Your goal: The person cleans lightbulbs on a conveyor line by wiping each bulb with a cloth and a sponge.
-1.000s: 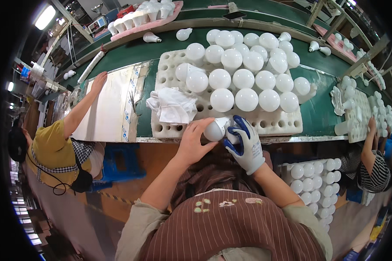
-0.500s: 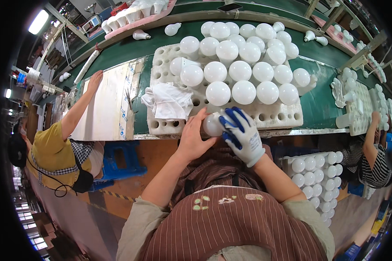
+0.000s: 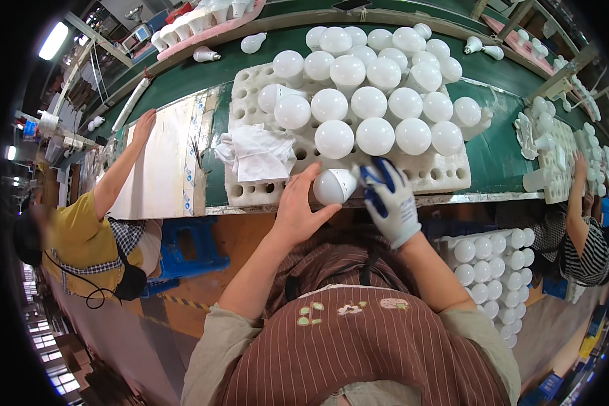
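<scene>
Step in hand, my read from here: single-bulb handling, one light bulb (image 3: 328,188) kept between the two hands right at the front edge of the foam block (image 3: 423,162). Left hand (image 3: 299,210), bare, just in front of the block: thumb below, fingers above, curved round the globe and pinching it, as far as I can see. Right hand (image 3: 394,203), in a white glove with blue coating, also at the block's front edge, right of the bulb: fingers part bent, blurred, close to the base end. Can't tell whether they touch or grip anything.

Next move, my guess, calls for a steady left hold on the globe and the right fingers placed cleanly on or off the base end; the round globe could slip if squeezed unevenly.

Bulb looks: smooth, rounded globe, greyish in shade; brighter white collar with small dark slots. Lies tilted, globe toward the left palm, collar toward the glove. Far end too blurred to read.

Around it: white cloth (image 3: 257,154) crumpled on the block's left front part; rows of white bulbs (image 3: 369,103) globe-up across the block's middle and back; green bench top (image 3: 487,176) showing right of the block.
</scene>
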`<state>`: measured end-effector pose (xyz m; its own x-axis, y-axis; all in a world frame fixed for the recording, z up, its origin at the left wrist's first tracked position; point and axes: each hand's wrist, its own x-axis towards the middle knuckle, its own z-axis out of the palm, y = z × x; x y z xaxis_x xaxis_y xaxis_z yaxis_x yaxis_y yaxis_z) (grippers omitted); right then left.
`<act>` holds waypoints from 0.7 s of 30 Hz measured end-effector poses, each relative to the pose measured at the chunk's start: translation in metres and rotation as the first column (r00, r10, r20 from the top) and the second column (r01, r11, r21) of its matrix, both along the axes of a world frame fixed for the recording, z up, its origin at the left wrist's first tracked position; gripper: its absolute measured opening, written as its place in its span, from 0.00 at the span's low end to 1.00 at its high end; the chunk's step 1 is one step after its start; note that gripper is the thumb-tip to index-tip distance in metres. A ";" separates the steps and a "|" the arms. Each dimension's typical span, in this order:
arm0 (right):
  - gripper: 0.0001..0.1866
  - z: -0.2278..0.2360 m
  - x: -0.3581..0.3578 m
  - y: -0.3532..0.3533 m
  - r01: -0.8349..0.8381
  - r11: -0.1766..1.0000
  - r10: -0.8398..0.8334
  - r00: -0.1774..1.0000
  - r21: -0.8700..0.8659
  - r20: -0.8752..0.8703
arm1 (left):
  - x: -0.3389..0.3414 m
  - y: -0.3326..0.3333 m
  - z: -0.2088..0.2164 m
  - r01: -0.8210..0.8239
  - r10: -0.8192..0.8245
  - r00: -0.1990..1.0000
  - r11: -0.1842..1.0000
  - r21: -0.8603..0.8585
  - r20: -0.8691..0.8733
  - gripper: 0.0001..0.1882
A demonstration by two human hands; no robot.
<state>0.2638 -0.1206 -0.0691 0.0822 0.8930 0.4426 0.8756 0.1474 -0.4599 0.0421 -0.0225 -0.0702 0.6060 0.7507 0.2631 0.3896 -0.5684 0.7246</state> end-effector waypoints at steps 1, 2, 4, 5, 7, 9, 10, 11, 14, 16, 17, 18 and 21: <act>0.26 0.003 0.009 0.003 -0.023 1.000 0.023 0.999 -0.017 -0.026 | 0.000 0.000 0.000 -0.010 0.010 1.000 1.000 -0.016 -0.001 0.47; 0.27 0.000 0.011 0.000 0.001 1.000 -0.002 0.998 -0.007 -0.059 | 0.000 0.000 0.000 -0.019 0.019 1.000 0.999 -0.032 -0.001 0.47; 0.27 0.023 -0.002 -0.008 -0.022 0.999 0.024 0.997 0.038 -0.070 | -0.001 0.000 0.004 -0.019 0.017 1.000 0.998 -0.056 -0.024 0.47; 0.27 0.023 -0.010 -0.013 -0.059 0.997 0.064 0.993 0.057 -0.094 | 0.000 -0.001 0.006 -0.015 0.012 0.999 0.997 -0.077 -0.046 0.47; 0.28 0.027 -0.029 -0.009 -0.154 0.987 0.157 0.984 0.046 -0.081 | 0.002 -0.002 0.002 0.005 -0.006 0.998 1.000 -0.025 -0.059 0.47; 0.29 0.020 -0.026 -0.004 -0.186 0.982 0.187 0.982 0.018 -0.018 | 0.001 -0.002 0.001 0.022 -0.020 0.997 0.999 0.027 -0.072 0.47; 0.30 0.020 -0.021 -0.006 -0.158 0.987 0.158 0.987 0.013 -0.022 | 0.001 -0.003 0.002 0.021 -0.019 0.998 0.999 0.034 -0.062 0.47; 0.29 0.014 -0.012 -0.006 -0.099 0.995 0.099 0.995 0.002 0.009 | -0.001 -0.003 0.002 0.020 -0.018 0.998 0.999 0.040 -0.053 0.46; 0.28 0.007 0.016 -0.012 0.020 0.999 -0.019 0.999 -0.037 0.026 | -0.012 -0.004 0.009 0.021 -0.002 0.996 0.980 -0.200 0.094 0.46; 0.27 0.018 0.026 -0.021 0.061 0.998 -0.062 0.998 -0.022 -0.028 | -0.024 -0.005 0.019 0.034 -0.026 0.997 0.992 -0.120 0.068 0.48; 0.26 0.027 0.028 -0.026 0.077 0.997 -0.078 0.996 -0.009 -0.053 | -0.027 -0.008 0.033 0.029 -0.012 0.995 0.982 -0.187 0.095 0.49; 0.25 0.032 0.030 -0.032 0.103 0.995 -0.104 0.987 -0.013 -0.124 | -0.031 -0.011 0.048 0.027 0.003 0.993 0.968 -0.250 0.119 0.50; 0.25 0.036 0.038 -0.043 0.125 0.992 -0.121 0.935 -0.007 -0.335 | -0.048 -0.024 0.080 0.031 0.003 0.981 0.985 -0.172 0.193 0.53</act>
<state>0.3014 -0.1640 -0.0333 0.3362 0.8604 0.3831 0.6837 0.0568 -0.7276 -0.0058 -0.0465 0.0103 0.5674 0.7872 0.2416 0.2268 -0.4314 0.8732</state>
